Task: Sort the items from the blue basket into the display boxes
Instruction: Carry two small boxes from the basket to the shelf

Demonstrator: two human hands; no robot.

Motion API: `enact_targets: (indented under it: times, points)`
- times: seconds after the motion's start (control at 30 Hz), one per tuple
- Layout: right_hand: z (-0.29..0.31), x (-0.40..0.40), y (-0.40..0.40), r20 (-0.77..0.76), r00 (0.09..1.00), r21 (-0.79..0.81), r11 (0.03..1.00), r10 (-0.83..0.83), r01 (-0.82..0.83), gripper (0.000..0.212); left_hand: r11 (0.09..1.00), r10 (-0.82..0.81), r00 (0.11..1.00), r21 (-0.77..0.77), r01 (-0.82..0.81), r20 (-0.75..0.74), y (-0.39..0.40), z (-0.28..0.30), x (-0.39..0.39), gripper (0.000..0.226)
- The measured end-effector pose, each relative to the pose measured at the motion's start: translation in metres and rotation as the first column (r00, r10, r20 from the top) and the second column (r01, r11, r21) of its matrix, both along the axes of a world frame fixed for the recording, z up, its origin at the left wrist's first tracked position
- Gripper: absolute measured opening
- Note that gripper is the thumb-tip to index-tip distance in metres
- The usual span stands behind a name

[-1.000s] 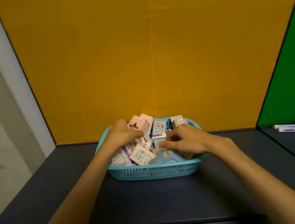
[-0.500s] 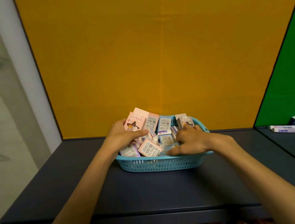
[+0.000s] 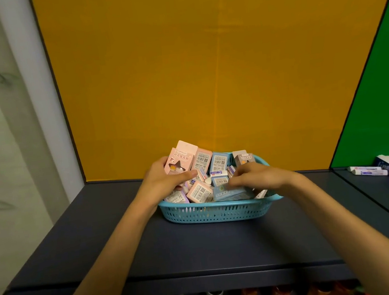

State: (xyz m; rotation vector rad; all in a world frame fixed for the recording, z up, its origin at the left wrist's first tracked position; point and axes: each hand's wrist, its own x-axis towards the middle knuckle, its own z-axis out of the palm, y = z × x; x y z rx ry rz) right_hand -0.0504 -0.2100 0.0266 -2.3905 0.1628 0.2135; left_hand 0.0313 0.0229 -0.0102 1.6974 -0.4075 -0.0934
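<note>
Blue basket (image 3: 217, 212) on the dark shelf (image 3: 200, 247), crammed with small boxes. Left hand (image 3: 165, 181) curled round a pink box (image 3: 178, 162); right hand (image 3: 253, 177) pinching a pale blue box (image 3: 228, 192) under the fingertips. Best lifted straight up, clear of neighbours beside the thumbs

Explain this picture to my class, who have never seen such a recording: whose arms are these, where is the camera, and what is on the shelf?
No machine here: a person wears a wide-angle camera on the head, looking forward and down, so both bare arms reach in from below. The left hand closes its grip on a pink cardboard packet with a star window. The right hand rests on a pale blue flat packet; whether it grips it is unclear. Both are in a blue slotted plastic basket, full of small boxes, standing on a dark shelf before a yellow wall.
</note>
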Motion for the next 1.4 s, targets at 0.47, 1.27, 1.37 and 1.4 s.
enact_targets:
  times: [0.47, 1.27, 1.37, 1.4]
  points:
    - [-0.001, -0.010, -0.013, -0.006, 0.973, 0.675, 0.717, -0.232, 0.175, 0.056, 0.989, -0.102, 0.995, -0.113, 0.099, -0.018, -0.021, 0.004, -0.013, 0.041]
    - [-0.037, -0.254, -0.277, 0.185, 0.808, 0.639, 0.693, -0.559, 0.334, 0.045, 0.849, -0.521, 0.851, 0.060, 0.525, -0.069, -0.325, -0.002, -0.184, 0.031]
    - [-0.044, -0.301, -0.326, 0.201, 0.781, 0.646, 0.679, -0.591, 0.348, 0.042, 0.802, -0.590, 0.806, 0.081, 0.592, -0.051, -0.381, -0.006, -0.222, 0.033]
    - [-0.047, -0.316, -0.342, 0.205, 0.767, 0.659, 0.665, -0.608, 0.351, 0.039, 0.787, -0.607, 0.793, 0.101, 0.609, -0.048, -0.400, -0.008, -0.233, 0.033]
